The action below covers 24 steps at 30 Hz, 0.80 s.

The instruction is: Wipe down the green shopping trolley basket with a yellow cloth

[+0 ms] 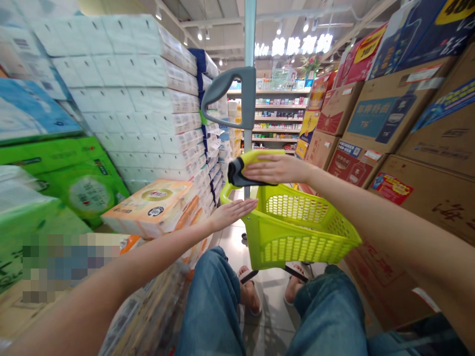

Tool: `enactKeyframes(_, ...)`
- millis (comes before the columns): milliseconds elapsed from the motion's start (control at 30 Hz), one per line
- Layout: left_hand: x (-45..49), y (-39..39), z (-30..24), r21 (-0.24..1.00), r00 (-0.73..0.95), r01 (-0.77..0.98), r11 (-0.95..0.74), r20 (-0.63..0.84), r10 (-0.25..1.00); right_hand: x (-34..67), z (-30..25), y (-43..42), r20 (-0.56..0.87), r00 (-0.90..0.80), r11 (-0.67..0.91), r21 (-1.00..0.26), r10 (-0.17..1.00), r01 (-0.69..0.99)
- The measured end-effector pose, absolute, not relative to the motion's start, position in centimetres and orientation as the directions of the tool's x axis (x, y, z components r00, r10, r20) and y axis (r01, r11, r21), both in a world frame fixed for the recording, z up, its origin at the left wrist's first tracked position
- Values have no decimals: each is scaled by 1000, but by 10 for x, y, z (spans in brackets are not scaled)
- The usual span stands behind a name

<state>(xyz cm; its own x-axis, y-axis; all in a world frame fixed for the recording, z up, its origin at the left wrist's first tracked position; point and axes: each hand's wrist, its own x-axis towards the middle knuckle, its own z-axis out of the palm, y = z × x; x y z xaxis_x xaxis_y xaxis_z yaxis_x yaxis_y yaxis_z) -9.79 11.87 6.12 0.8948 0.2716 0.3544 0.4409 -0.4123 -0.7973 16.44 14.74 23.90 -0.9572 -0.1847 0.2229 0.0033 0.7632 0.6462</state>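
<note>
Standing on tiled flr (272,309) btwn ctns (380,116) & white pks (129,76): lime bskt (257,242).

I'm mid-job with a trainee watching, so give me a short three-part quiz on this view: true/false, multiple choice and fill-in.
1. True or false: the left hand appears higher in the picture than the right hand.

2. What colour is the basket?
a) red
b) yellow-green
c) dark blue

3. Fill in: the stacked cardboard boxes stand on the person's ______ side.

Key
1. False: the right hand appears higher; the left is lower, at a corner of the basket.
2. b
3. right
</note>
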Motion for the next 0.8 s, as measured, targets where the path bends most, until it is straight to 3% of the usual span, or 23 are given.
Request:
enactKeyframes(100,-97,116,64,-805,891,451,-385,379,251,162,279,144,405,-913,751,617,-47,235)
enactKeyframes(200,-97,116,61,-808,891,449,-382,371,261,154,262,138,506,-862,780,546,-13,308)
enactKeyframes(267,-98,119,57,-805,897,435,-403,345,278,152,227,137,422,-904,808,557,-76,192)
enactKeyframes(333,-98,121,54,-796,899,427,-428,324,294,152,200,137,241,-955,793,609,-173,10)
enactKeyframes(400,-99,123,53,-786,897,431,-444,320,304,154,199,140,111,-971,748,658,-212,-88)
enactKeyframes(467,-99,122,53,-782,892,443,-438,337,301,156,224,143,144,-974,715,698,-173,-24)
enactKeyframes(567,-98,119,56,-799,891,445,-404,351,288,155,271,143,340,-937,666,718,-80,204)
enactKeyframes(667,-96,117,56,-825,891,441,-354,353,287,149,270,139,477,-877,615,708,-54,347)
enactKeyframes(733,-96,118,56,-822,891,441,-359,353,287,147,242,137,442,-891,624,726,-101,289)
enactKeyframes(800,-96,119,55,-807,895,436,-398,345,282,148,212,137,291,-938,652,751,-189,102)
